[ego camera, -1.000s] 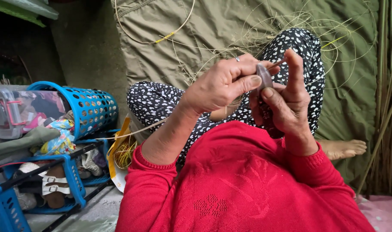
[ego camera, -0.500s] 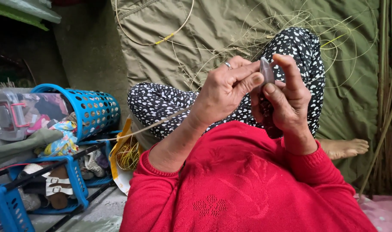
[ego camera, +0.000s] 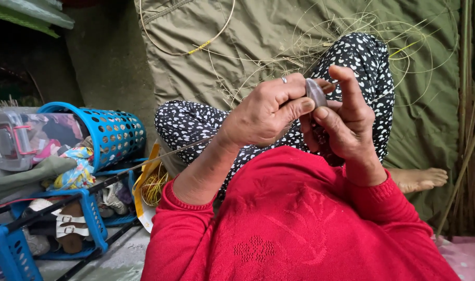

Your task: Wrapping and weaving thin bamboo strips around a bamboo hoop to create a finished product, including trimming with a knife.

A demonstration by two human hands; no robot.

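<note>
Left hand (ego camera: 266,112) and right hand (ego camera: 347,122) meet at centre — both pinched shut on a small grey piece (ego camera: 315,93), strand (ego camera: 164,155) trailing toward 8 o'clock — blue basket (ego camera: 115,132) at 9.

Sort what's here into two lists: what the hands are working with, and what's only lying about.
In hand: left hand, right hand, small grey piece, thin fibre strand.
Lying about: blue basket, blue rack, sandals, olive tarp, reed stalks.
</note>
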